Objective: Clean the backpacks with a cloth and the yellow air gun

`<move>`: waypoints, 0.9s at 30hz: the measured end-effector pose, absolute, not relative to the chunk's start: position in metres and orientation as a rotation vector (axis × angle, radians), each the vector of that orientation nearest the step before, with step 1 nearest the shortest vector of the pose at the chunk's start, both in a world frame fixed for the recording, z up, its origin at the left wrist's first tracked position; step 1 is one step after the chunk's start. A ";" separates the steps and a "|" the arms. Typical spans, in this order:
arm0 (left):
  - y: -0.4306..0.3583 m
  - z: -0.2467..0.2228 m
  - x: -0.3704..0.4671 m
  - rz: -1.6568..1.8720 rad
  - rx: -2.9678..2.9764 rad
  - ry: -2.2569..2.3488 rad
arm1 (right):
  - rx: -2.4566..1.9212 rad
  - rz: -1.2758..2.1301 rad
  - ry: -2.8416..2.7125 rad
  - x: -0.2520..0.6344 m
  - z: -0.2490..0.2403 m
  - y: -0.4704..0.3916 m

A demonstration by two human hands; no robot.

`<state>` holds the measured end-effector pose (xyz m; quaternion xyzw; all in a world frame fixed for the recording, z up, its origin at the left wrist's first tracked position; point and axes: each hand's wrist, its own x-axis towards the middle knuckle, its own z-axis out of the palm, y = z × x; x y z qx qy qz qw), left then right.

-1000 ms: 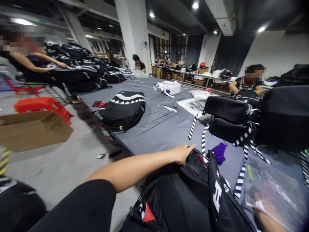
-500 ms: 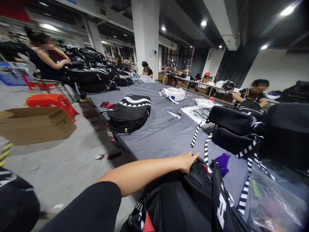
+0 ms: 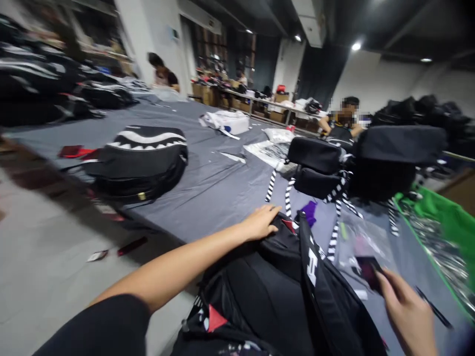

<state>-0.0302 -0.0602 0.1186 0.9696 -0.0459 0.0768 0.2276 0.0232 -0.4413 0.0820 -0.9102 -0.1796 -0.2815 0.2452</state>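
A black backpack point(image 3: 267, 291) with red and white details lies close to me on the grey table. My left hand point(image 3: 261, 222) rests on its upper edge, fingers partly spread, with the thumb against the fabric. On the right, my right hand point(image 3: 408, 306) pinches a small dark flat card point(image 3: 369, 272) between thumb and fingers, over the table beside the backpack. Past the hands lie a purple cloth point(image 3: 309, 212) and a clear plastic bag point(image 3: 361, 242).
A black backpack with a white toothed stripe point(image 3: 144, 163) lies at left on the table point(image 3: 208, 198). Black bags point(image 3: 319, 168) with striped straps stand at right, near a green-lined bin point(image 3: 445, 222). A person point(image 3: 343, 118) sits behind them.
The view has turned right. My right hand has come into view with the dark card. My left hand stays at the backpack's upper edge, its fingers now more spread.
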 end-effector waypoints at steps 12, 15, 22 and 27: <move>-0.124 0.113 -0.114 0.043 1.501 -0.151 | -1.947 -0.919 -1.513 -0.049 0.107 -0.326; -0.124 0.105 -0.120 0.272 1.525 -0.042 | -1.934 -0.724 -1.041 -0.054 0.104 -0.326; -0.125 0.092 -0.129 0.519 1.600 -0.065 | -1.925 -0.167 -0.914 -0.068 0.097 -0.297; -0.101 0.086 -0.131 1.090 1.861 -0.374 | -1.780 0.295 -0.692 -0.058 0.104 -0.285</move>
